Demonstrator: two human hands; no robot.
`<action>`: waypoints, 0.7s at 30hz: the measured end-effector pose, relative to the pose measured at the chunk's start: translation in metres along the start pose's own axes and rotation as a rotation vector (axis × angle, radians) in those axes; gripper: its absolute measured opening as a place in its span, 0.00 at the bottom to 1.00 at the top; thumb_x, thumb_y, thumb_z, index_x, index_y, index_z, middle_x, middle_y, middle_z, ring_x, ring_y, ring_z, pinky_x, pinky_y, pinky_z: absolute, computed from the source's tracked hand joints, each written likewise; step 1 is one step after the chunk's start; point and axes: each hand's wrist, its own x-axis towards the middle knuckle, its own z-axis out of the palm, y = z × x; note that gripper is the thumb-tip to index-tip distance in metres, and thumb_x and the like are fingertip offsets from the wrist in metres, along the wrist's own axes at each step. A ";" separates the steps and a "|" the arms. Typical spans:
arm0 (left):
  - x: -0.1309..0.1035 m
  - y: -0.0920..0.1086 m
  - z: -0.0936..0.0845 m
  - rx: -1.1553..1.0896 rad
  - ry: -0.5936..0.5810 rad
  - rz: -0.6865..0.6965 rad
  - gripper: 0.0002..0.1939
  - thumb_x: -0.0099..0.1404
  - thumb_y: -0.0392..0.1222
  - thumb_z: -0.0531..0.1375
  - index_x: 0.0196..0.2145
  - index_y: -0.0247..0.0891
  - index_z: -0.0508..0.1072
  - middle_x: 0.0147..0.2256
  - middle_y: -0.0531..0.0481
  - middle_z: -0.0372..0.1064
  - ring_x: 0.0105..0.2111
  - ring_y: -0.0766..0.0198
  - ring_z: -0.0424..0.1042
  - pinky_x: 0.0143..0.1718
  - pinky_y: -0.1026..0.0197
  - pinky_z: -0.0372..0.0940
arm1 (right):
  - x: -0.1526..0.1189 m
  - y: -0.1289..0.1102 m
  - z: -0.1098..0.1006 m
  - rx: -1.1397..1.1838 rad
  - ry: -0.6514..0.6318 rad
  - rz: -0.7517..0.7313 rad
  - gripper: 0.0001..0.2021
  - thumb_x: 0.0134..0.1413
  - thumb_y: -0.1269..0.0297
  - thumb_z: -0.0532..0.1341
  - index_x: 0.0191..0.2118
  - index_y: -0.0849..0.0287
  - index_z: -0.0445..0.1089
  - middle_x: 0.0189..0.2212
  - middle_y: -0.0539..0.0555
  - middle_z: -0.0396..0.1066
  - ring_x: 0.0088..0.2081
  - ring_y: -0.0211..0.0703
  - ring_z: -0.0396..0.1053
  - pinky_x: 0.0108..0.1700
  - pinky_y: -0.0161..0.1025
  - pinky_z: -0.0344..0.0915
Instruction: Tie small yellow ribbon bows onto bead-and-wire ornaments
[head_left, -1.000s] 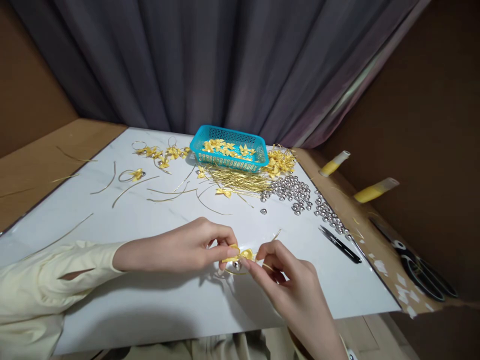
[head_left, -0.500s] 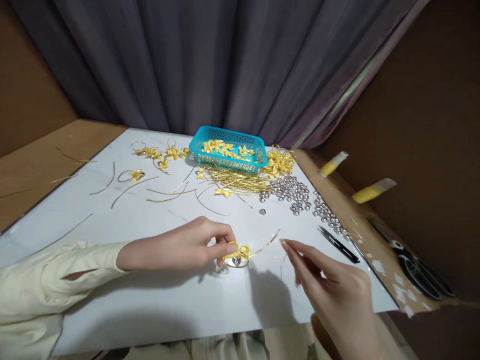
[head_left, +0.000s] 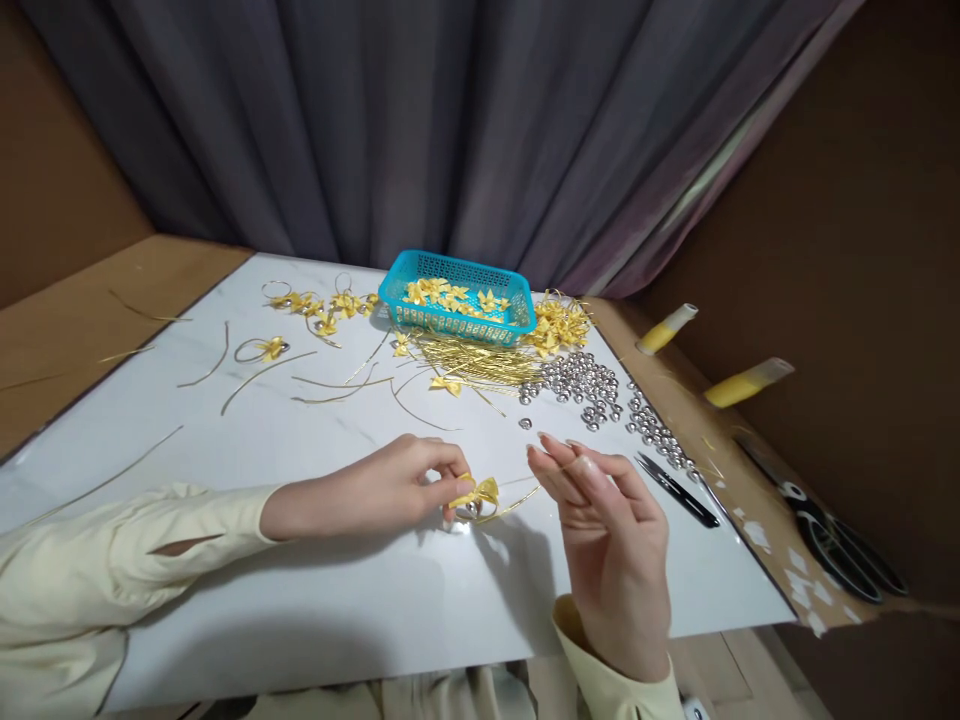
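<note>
My left hand (head_left: 390,488) is closed, pinching a yellow ribbon bow (head_left: 486,491) just above the white board. A silver heart-shaped bead (head_left: 471,509) hangs under the bow, partly hidden. Gold wire (head_left: 517,506) runs out from it to the right, toward my right hand (head_left: 607,530). That hand is raised with its palm turned toward me and its thumb against the fingers. Between them it pinches a very thin strand (head_left: 551,474), which stretches back toward the bow.
A blue basket (head_left: 459,320) of yellow bows stands at the back. Before it lie cut gold wires (head_left: 480,360) and silver beads (head_left: 581,378). Finished-looking bows with wire loops (head_left: 271,349) lie left. Black snips (head_left: 679,490), scissors (head_left: 832,540) and two yellow tubes (head_left: 750,382) are right.
My right hand has risen and turned its palm toward me, moving slightly left. The gold wire's free end now points lower. My left hand keeps its hold on the bow.
</note>
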 end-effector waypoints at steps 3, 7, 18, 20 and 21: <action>0.003 -0.004 0.002 0.054 0.026 0.048 0.14 0.65 0.42 0.51 0.25 0.35 0.70 0.28 0.51 0.71 0.32 0.66 0.66 0.33 0.65 0.58 | 0.005 0.002 -0.002 -0.006 0.069 0.048 0.06 0.47 0.63 0.66 0.29 0.57 0.68 0.29 0.52 0.77 0.28 0.41 0.75 0.42 0.45 0.70; 0.006 -0.011 0.006 0.064 0.053 0.085 0.14 0.64 0.43 0.52 0.26 0.35 0.71 0.28 0.50 0.71 0.34 0.64 0.67 0.37 0.63 0.59 | 0.007 0.001 -0.002 -0.045 0.044 0.077 0.11 0.47 0.62 0.65 0.37 0.55 0.65 0.24 0.49 0.73 0.20 0.35 0.66 0.36 0.40 0.69; 0.019 -0.039 0.023 -0.364 0.203 -0.004 0.15 0.63 0.49 0.55 0.33 0.33 0.72 0.31 0.47 0.75 0.35 0.61 0.71 0.41 0.60 0.63 | 0.007 0.004 -0.014 0.012 -0.114 0.330 0.08 0.51 0.63 0.62 0.36 0.55 0.63 0.31 0.49 0.74 0.16 0.30 0.55 0.36 0.39 0.67; 0.021 -0.046 0.027 -0.378 0.249 0.013 0.15 0.63 0.49 0.55 0.32 0.33 0.72 0.31 0.47 0.74 0.36 0.61 0.71 0.42 0.60 0.62 | 0.008 0.005 -0.017 0.005 -0.144 0.338 0.07 0.51 0.63 0.62 0.35 0.55 0.63 0.28 0.49 0.74 0.17 0.32 0.58 0.33 0.37 0.65; 0.022 -0.049 0.029 -0.376 0.262 0.023 0.14 0.63 0.49 0.55 0.32 0.33 0.72 0.31 0.47 0.74 0.36 0.61 0.71 0.42 0.61 0.62 | 0.009 0.005 -0.018 0.000 -0.162 0.350 0.07 0.52 0.63 0.61 0.36 0.55 0.62 0.26 0.48 0.73 0.18 0.33 0.59 0.32 0.36 0.65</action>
